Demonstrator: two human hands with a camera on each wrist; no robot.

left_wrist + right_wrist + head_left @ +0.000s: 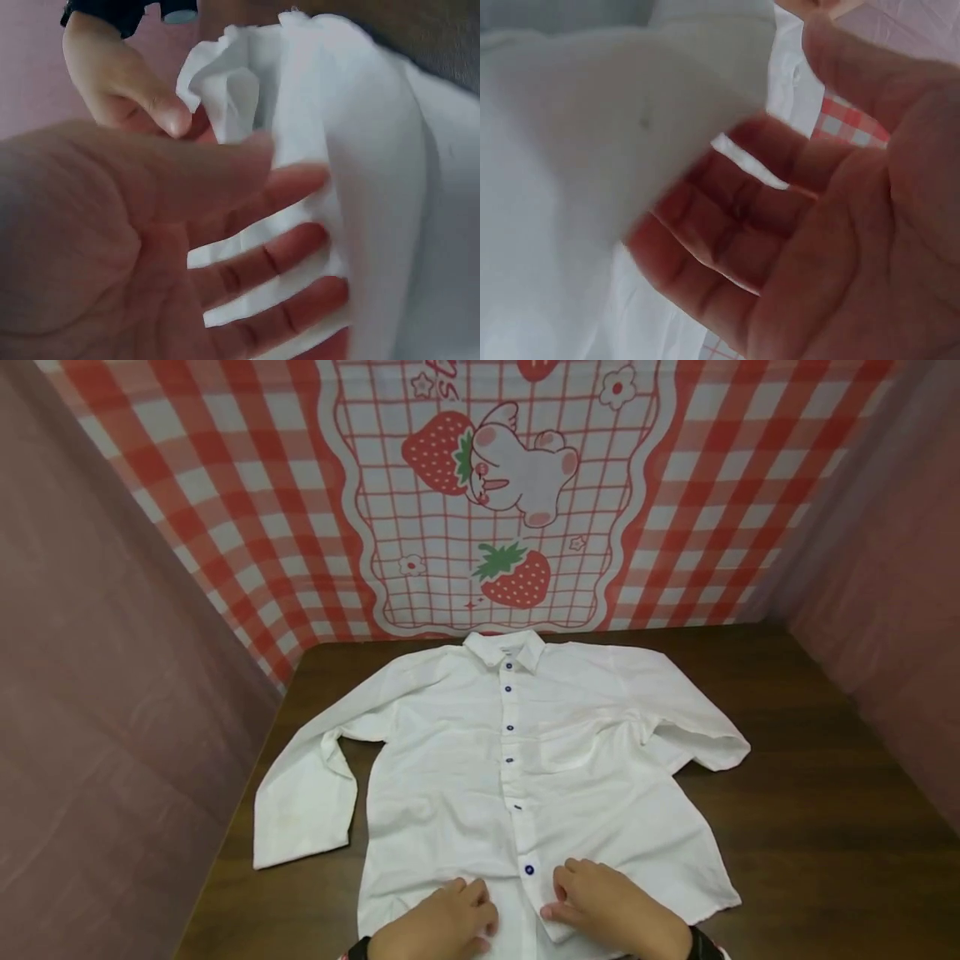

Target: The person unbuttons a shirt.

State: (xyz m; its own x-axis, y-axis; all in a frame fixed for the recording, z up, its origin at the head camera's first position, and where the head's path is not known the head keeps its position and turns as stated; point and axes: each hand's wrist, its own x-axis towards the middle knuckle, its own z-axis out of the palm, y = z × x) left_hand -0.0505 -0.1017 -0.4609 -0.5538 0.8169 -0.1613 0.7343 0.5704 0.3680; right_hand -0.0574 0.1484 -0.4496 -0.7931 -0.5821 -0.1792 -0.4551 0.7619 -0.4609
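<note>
White shirt (442,768) face up on the dark tabletop (832,827), collar (504,648) far, lower end near

Its long axis runs straight away from the person, marked by a row of blue buttons (508,727). Both hands are at the near end, so most of the garment lies beyond them. The right hand (618,906) is nearer the button line, just beside the lowest visible button (529,869); the left hand (442,922) is a little farther off, on the other side. Its fingers are spread and nearly straight, tips against the cloth, with no pinch visible. On the right, the fingers bend loosely, tips behind a cloth edge, and the thumb stands apart from them. Both hands have their backs up, reaching in from the bottom of the head view.

One sleeve (303,810) stretches out left and bends toward the person; the other sleeve (690,718) angles right. Past the collar hangs a red-checked strawberry cloth (720,460).
</note>
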